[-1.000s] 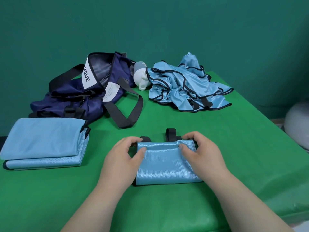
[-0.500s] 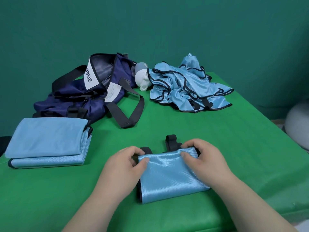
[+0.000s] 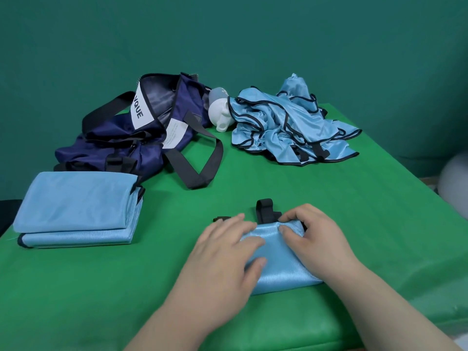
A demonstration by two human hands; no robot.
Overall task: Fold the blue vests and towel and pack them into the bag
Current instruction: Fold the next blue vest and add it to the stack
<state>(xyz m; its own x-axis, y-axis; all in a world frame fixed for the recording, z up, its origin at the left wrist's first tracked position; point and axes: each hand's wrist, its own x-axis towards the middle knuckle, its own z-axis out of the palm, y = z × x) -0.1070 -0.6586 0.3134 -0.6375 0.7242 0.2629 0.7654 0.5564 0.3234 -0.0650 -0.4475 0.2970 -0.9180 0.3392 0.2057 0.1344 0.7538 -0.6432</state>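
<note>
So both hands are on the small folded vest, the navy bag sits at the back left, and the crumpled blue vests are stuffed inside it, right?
Not quite. The head view shows the crumpled blue vests lying on the green table to the right of the navy bag, not inside it. The rest holds: left hand and right hand are both on the small folded vest.

Head-worn camera looks forward and down, close over table (image 3: 101, 287).
</note>
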